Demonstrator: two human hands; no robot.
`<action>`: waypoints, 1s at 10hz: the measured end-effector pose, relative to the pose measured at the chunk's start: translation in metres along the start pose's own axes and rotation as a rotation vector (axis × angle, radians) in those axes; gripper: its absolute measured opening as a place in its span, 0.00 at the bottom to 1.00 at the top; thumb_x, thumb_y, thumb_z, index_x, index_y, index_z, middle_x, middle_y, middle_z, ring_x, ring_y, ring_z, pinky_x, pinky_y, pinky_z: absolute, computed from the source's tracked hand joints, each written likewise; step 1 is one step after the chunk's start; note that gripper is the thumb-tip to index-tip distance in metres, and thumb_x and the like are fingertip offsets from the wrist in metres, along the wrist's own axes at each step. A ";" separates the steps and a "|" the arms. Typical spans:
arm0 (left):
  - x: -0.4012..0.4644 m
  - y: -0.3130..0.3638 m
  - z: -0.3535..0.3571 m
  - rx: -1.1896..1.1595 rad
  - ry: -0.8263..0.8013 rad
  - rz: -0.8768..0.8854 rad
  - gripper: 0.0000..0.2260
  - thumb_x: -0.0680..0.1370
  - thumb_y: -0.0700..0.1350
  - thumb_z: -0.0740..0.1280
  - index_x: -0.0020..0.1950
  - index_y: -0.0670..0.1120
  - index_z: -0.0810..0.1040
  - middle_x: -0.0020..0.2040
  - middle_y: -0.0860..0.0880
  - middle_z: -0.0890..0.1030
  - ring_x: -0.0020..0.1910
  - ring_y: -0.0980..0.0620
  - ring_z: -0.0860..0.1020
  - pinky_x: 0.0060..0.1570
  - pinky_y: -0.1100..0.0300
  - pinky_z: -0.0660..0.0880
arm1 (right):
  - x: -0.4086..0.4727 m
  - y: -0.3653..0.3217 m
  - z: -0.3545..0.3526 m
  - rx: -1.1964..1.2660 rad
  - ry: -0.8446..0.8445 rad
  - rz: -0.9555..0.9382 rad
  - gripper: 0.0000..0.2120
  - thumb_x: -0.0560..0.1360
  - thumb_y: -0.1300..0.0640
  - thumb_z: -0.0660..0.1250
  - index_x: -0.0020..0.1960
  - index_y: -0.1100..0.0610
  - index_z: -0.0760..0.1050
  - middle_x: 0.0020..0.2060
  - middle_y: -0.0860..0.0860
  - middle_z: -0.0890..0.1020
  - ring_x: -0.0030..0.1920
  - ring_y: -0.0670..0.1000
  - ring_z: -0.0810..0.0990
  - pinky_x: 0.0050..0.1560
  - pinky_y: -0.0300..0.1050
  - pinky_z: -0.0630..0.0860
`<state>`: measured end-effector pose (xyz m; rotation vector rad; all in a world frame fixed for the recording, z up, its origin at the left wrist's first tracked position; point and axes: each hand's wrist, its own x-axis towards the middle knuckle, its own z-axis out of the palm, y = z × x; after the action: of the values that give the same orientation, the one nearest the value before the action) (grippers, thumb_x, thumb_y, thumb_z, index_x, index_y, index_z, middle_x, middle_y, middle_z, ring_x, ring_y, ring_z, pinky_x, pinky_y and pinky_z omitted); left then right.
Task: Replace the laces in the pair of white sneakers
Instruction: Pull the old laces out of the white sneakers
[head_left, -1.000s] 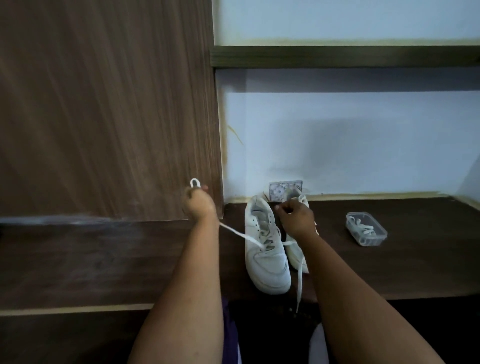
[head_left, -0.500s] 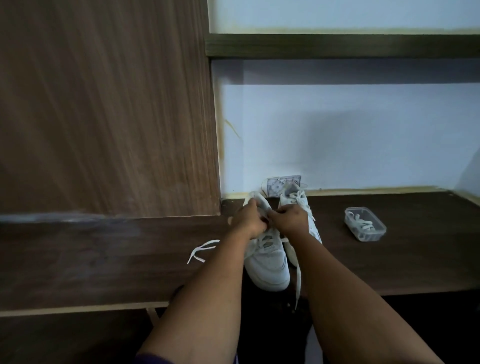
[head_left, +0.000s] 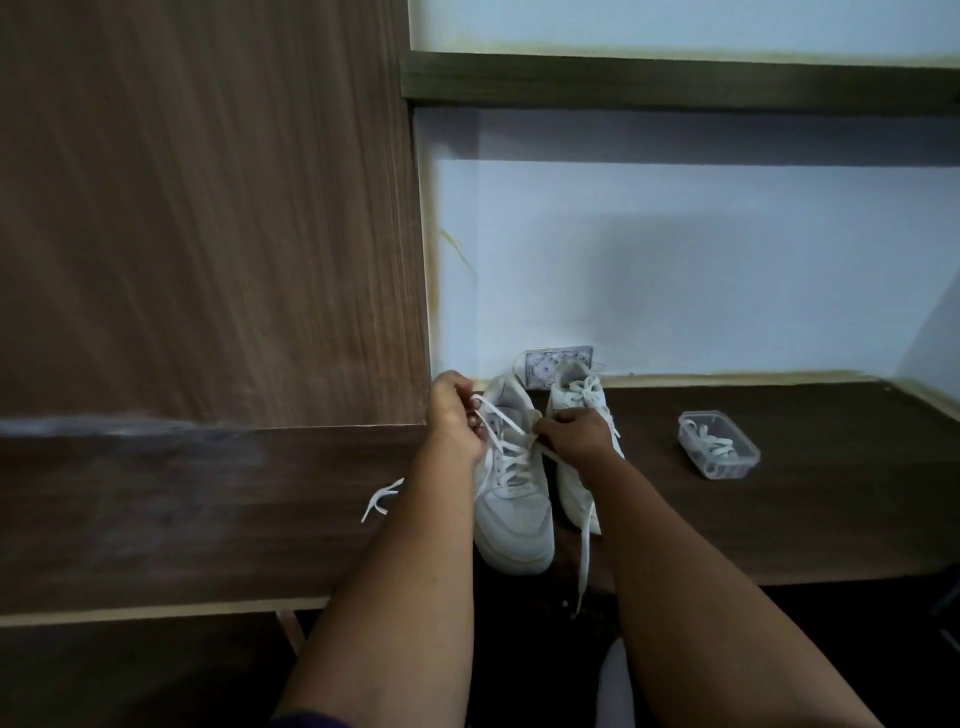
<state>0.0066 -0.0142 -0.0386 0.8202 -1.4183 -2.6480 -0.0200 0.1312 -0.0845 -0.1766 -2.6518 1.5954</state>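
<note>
Loose white lace end (head_left: 382, 498) lying at 9 o'clock of left hand (head_left: 453, 415), pinching white flat lace (head_left: 503, 420) over left white sneaker (head_left: 511, 499), toe overhanging dark wood table (head_left: 156, 519) edge. Right hand (head_left: 574, 434) pinching same lace. Clear plastic tub (head_left: 718, 443) at 3 o'clock, well apart.

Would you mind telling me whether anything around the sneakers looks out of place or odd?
One lace end trails off the front edge of the shelf beside the right sneaker and dangles. Another lace end lies loose on the shelf left of the left arm. The left sneaker's toe overhangs the edge slightly.
</note>
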 end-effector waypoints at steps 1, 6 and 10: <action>0.001 0.008 -0.006 0.692 0.095 0.280 0.12 0.70 0.55 0.66 0.40 0.46 0.77 0.38 0.47 0.81 0.32 0.52 0.78 0.35 0.59 0.74 | 0.000 -0.002 0.004 -0.012 0.009 -0.025 0.09 0.70 0.53 0.71 0.36 0.58 0.81 0.35 0.56 0.83 0.41 0.55 0.82 0.47 0.50 0.81; 0.004 -0.014 0.004 0.545 -0.130 0.433 0.08 0.75 0.41 0.67 0.37 0.52 0.79 0.54 0.48 0.78 0.56 0.46 0.75 0.55 0.54 0.73 | 0.000 0.000 0.002 -0.020 -0.014 -0.021 0.06 0.70 0.53 0.72 0.38 0.56 0.83 0.36 0.54 0.84 0.42 0.54 0.82 0.46 0.46 0.79; 0.009 -0.010 -0.017 1.457 0.083 0.633 0.09 0.76 0.56 0.67 0.52 0.56 0.81 0.61 0.51 0.76 0.64 0.46 0.69 0.58 0.55 0.68 | -0.004 0.000 0.001 -0.008 -0.022 -0.015 0.07 0.72 0.53 0.72 0.43 0.58 0.83 0.33 0.51 0.81 0.35 0.49 0.79 0.37 0.39 0.75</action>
<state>0.0092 -0.0240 -0.0582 0.2828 -2.8129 -0.8398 -0.0167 0.1294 -0.0847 -0.1399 -2.6698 1.5917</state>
